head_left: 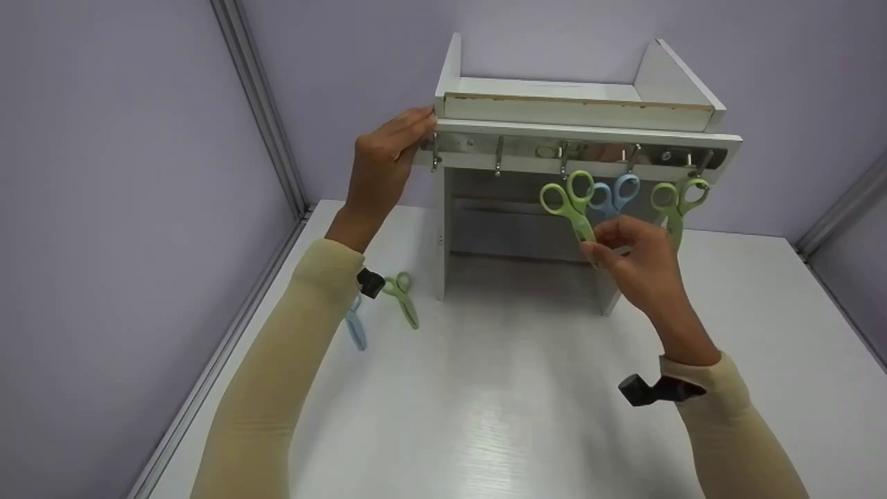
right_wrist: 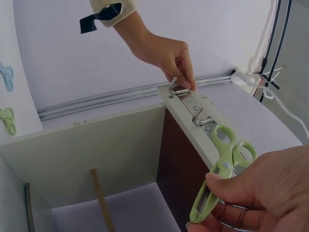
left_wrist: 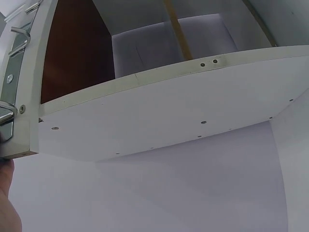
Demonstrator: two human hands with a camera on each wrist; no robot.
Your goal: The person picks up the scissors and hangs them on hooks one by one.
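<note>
On the white table [head_left: 513,388] stands a white shelf rack [head_left: 582,104], steadied at its hooked rail's end by the left hand [head_left: 384,156] with straight fingers, while the right hand [head_left: 641,267] pinches green scissors [head_left: 572,204] by the blades, handles at a hook [right_wrist: 203,116], which only the right wrist view shows clearly.

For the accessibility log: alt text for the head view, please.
A right hand pinches green scissors at a white rack's hook rail, while the left hand steadies its left end. Two scissors hang alongside; two lie on the table.
</note>
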